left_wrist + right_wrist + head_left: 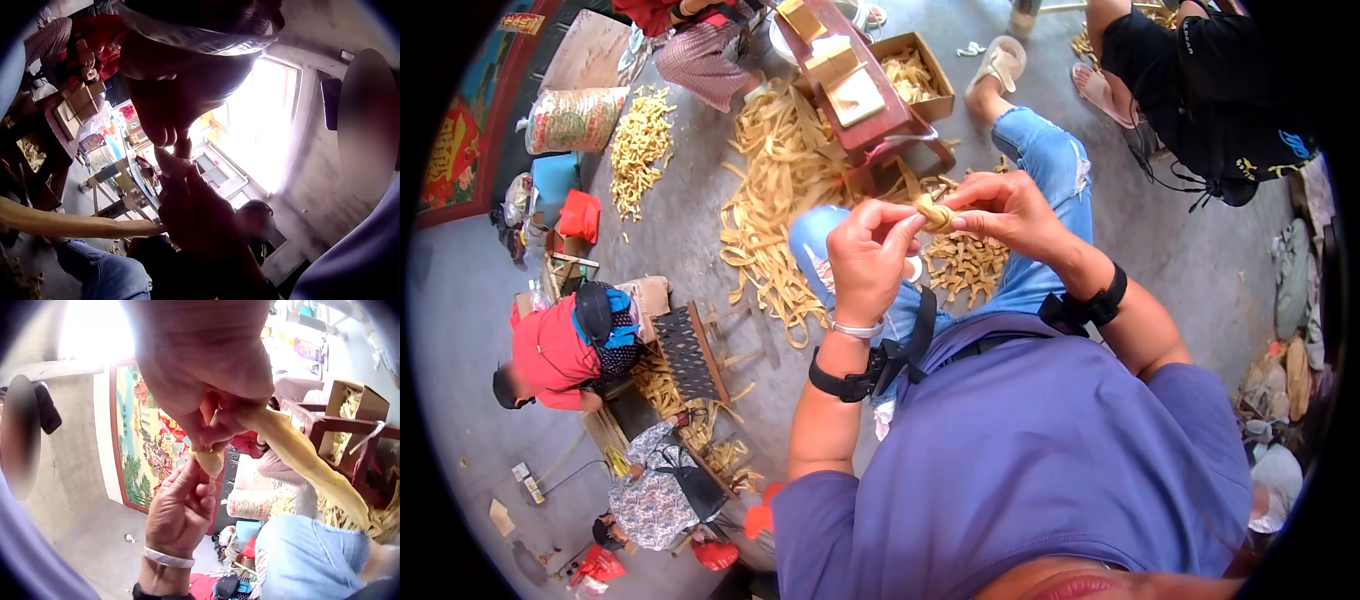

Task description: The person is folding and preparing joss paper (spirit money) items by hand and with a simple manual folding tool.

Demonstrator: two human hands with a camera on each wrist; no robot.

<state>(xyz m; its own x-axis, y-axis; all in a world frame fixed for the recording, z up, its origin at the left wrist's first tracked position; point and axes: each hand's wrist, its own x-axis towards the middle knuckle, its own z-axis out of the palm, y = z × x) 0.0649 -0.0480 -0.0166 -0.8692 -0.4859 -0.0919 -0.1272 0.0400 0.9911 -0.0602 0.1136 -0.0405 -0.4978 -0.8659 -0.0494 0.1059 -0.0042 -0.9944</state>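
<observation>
Both hands pinch a small twisted knot of yellow-tan strip (934,213) above the lap in the head view. The left hand (870,252) holds its left side between thumb and fingers; the right hand (1015,213) grips its right side. In the right wrist view a long flat tail of the strip (312,459) hangs from the right hand (209,369), and the left hand (178,515) pinches the knot's lower end (209,462). The left wrist view is dark; the left hand (187,81) meets the right hand (200,219) there, with the tail (81,222) stretching leftward.
A heap of loose strips (775,190) lies on the floor, with knotted pieces (965,262) between the legs. Beyond the knees stand a red-brown bench (880,130) and a cardboard box (938,105). Other people sit around. More knotted pieces (640,145) lie by a sack (575,120).
</observation>
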